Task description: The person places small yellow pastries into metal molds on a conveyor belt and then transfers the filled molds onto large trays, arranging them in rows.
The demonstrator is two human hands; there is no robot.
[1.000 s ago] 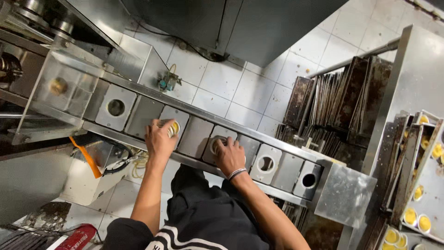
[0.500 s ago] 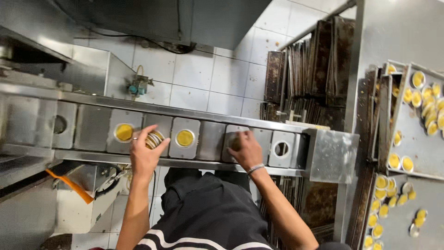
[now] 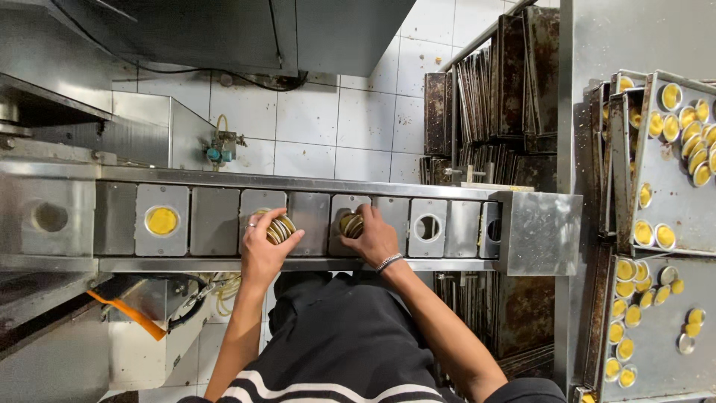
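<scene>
Both arms reach forward, left hand [image 3: 265, 250] and right hand [image 3: 375, 239] curled, fingers closed.

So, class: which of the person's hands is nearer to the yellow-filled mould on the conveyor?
Left. The left hand, holding a stack of tins, is two plates along from the filled mould; the right hand is farther along, beyond it.

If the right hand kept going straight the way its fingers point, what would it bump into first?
The right hand holds a stack of small round tins and points at a metal plate of the conveyor. It would probably meet that plate first, then the conveyor's far rail. Depth is hard to judge from above.
</scene>
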